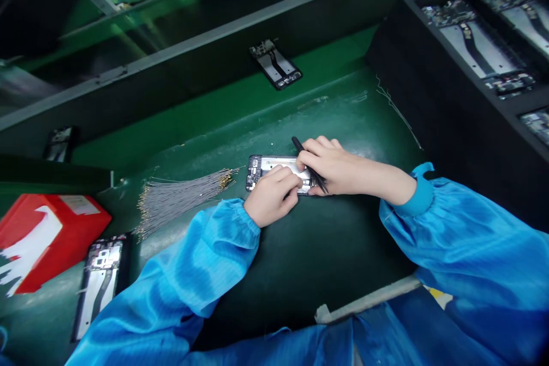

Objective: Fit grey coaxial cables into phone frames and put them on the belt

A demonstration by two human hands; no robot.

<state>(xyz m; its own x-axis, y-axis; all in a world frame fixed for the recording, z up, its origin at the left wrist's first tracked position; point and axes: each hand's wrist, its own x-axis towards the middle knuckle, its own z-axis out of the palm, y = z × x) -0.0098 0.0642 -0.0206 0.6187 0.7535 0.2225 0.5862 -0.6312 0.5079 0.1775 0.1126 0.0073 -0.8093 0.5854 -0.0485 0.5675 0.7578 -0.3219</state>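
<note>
An opened phone frame (262, 167) lies flat on the green mat (300, 251) in the middle of the view. My left hand (273, 194) rests on its near edge with the fingers curled and pressed down on it. My right hand (332, 166) covers the frame's right end and grips a thin black tool (300, 151) like a pen, its lower tip pointing into the frame. Both arms wear blue sleeves.
A bundle of thin grey wires with gold tips (180, 200) lies left of the frame. A second phone frame (100, 280) and a red box (47, 234) sit at the lower left. Another frame (275, 64) lies on the belt behind. A black tray (480, 46) of frames stands at the right.
</note>
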